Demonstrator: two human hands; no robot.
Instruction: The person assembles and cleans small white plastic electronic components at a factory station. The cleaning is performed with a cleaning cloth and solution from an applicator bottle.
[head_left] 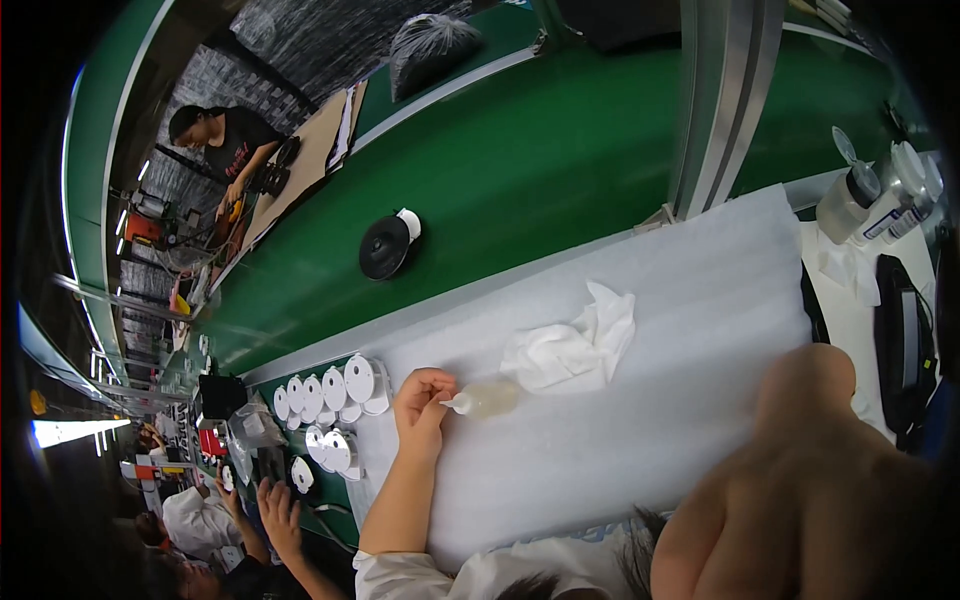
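Note:
My left hand [422, 408] is over the white-covered work surface, fingers curled in and thumb pressed toward them. Whatever may be between those fingers is too small to make out. Right beside the fingertips is a clear squeeze bottle [490, 400], its pointed white nozzle toward my hand. A crumpled white cloth [570, 345] lies just beyond the bottle. My right hand [800, 480] looms large and blurred close to the camera at lower right, so its fingers cannot be read clearly.
Several round white parts [362, 382] stand in rows at left. On the green conveyor [500, 190] sits a black disc with a white piece [385, 247]. Bottles [850, 200] and a black case [903, 350] are at right. A co-worker's hand [280, 515] is at lower left; a metal post [715, 110] rises behind.

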